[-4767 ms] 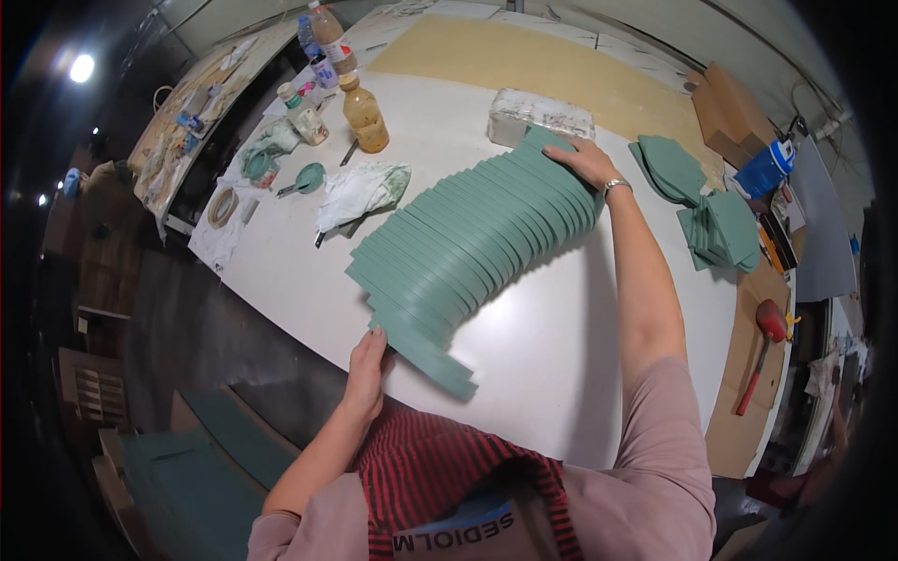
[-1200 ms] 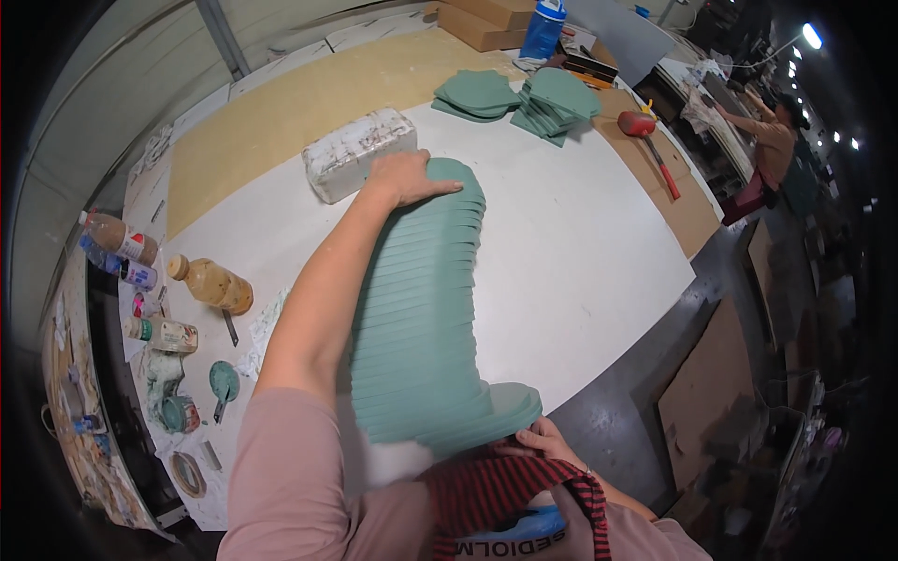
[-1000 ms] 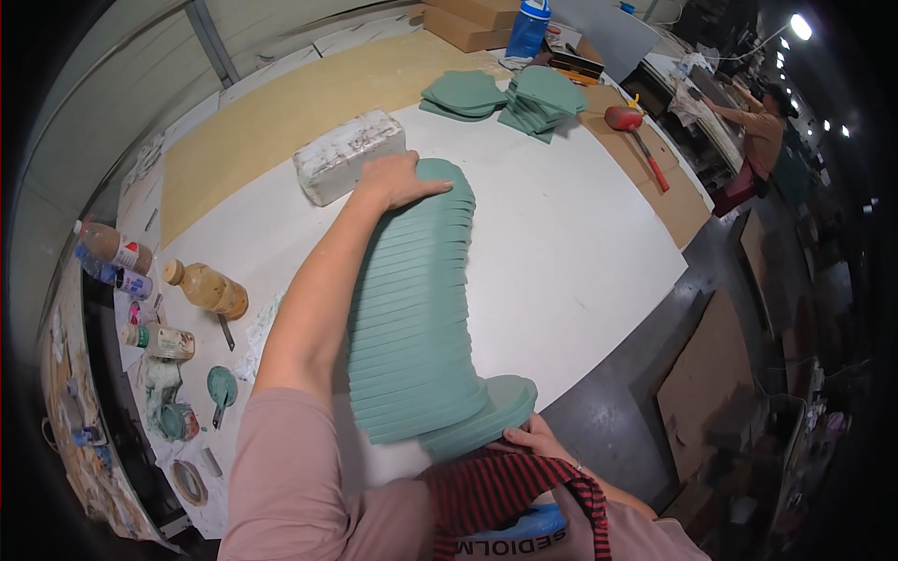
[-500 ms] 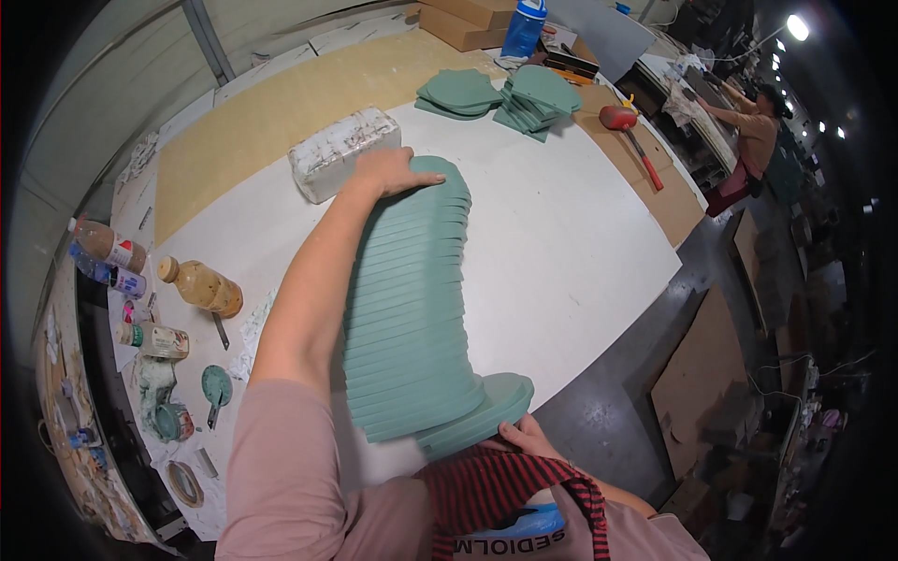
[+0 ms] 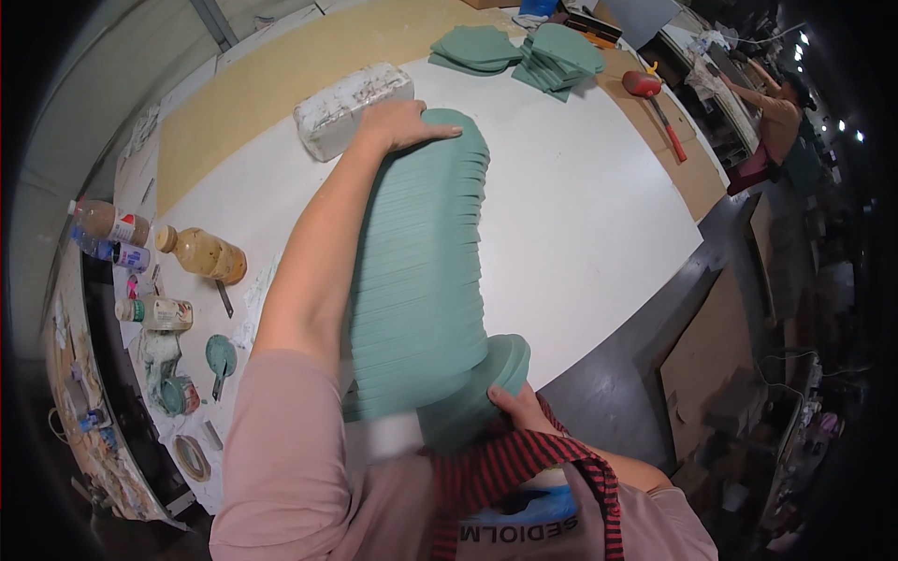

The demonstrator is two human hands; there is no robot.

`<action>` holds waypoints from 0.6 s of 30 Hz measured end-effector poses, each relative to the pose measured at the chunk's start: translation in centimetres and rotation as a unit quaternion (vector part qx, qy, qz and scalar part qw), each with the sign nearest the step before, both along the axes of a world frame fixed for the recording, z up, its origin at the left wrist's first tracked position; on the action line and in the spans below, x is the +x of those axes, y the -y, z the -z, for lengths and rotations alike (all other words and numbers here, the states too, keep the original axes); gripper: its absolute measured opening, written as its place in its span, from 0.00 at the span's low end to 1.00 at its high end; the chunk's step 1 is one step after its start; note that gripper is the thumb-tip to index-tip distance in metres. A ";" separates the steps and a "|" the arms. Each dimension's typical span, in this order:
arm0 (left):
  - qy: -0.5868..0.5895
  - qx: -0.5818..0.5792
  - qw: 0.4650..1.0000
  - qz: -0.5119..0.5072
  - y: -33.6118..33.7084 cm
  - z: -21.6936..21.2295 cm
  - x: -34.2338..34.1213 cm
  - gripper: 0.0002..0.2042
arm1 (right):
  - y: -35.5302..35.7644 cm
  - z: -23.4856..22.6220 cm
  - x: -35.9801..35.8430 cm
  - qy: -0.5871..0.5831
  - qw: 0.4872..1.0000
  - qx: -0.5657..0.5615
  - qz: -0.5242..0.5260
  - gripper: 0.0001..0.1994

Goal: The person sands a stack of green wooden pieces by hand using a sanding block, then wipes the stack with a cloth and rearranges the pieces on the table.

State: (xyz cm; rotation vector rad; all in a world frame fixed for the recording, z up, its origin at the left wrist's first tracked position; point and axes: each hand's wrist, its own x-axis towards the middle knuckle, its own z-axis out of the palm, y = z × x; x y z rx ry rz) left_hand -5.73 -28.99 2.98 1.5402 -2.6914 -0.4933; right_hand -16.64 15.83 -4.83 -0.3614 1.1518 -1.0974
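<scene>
A long row of overlapping flat green pieces [image 5: 416, 252] with rounded ends leans across the white tabletop, running from the far side toward me. My left hand [image 5: 398, 125] grips the row's far end, its thumb laid across the top of the endmost piece and its other fingers partly hidden behind. Close to my body, my right hand [image 5: 517, 406] is closed on a few green pieces [image 5: 500, 374] at the near end, with its thumb on top. These are tilted away from the row and slightly blurred. The fingers underneath are hidden.
Beyond my left hand sits a wrapped white block [image 5: 351, 109]. Green piles [image 5: 557, 56] and a red mallet [image 5: 645, 86] lie far right. A yellowish bottle [image 5: 206, 255], other bottles, a green-smeared pot [image 5: 178, 395] and a tape roll [image 5: 192, 458] stand left. A co-worker [image 5: 778, 122] is at another table.
The near-end pieces have swung up and inward with my right hand, tilting more. My left hand keeps its place on the far end. The whole view has shifted slightly.
</scene>
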 end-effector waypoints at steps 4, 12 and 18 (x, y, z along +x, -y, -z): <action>0.000 -0.008 1.000 -0.002 -0.3 -0.2 -0.1 0.48 | -0.3 -0.7 0.6 0.073 0.994 0.080 0.015 0.29; 0.011 -0.010 1.000 0.007 -0.6 -0.3 0.0 0.47 | -0.6 -1.0 1.3 0.113 0.985 0.124 0.032 0.26; -0.079 -0.156 0.983 0.056 -1.5 1.7 2.2 0.38 | -0.5 -0.8 1.3 0.108 0.983 0.143 0.030 0.27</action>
